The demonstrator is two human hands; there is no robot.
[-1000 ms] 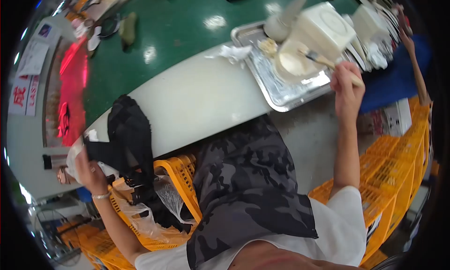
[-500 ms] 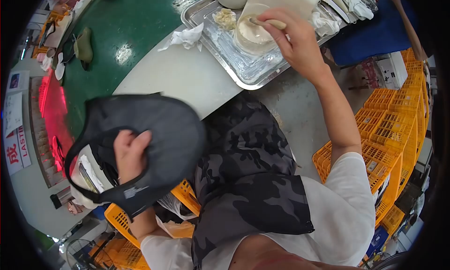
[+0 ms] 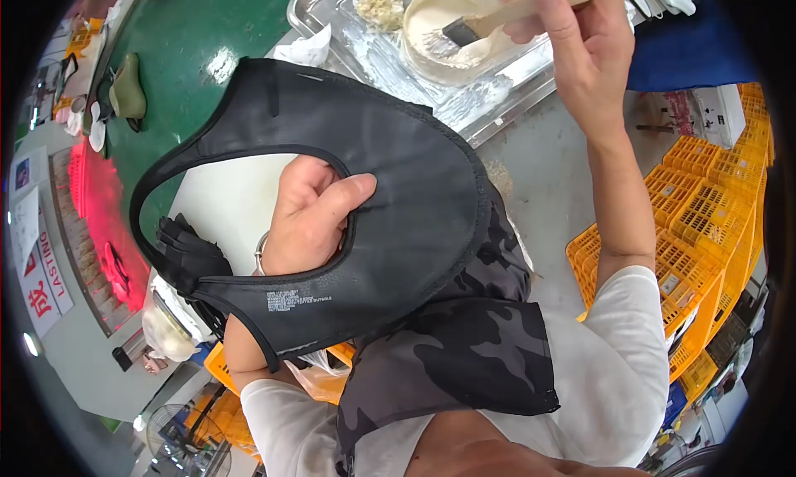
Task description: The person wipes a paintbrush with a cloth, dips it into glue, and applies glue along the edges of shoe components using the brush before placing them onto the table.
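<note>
My left hand (image 3: 311, 216) is closed on a black shoe upper (image 3: 423, 203), its thumb lying over the inner edge of the opening. Small pale print shows on the lower part of the upper's smooth inside face. My right hand (image 3: 584, 54) pinches the wooden handle of a flat brush (image 3: 514, 14). The dark bristle end is at the mouth of a translucent tub (image 3: 448, 72) of creamy white paste; whether it touches the paste I cannot tell. Under the tub lies a metal tray (image 3: 352, 58) smeared with white, with a crusty pale lump (image 3: 379, 9) beside the tub.
A crumpled white cloth (image 3: 307, 48) lies by the tray's left edge. Behind is a green surface (image 3: 186, 71) with an olive shoe upper (image 3: 128, 92) on it. Black stringy material (image 3: 191, 246) rests on the pale tabletop at left. Stacked yellow crates (image 3: 663, 199) stand at right.
The black upper has moved right and up, nearer the tray, with my left hand in it. My right hand has lifted the brush up and right, and its bristles now show.
</note>
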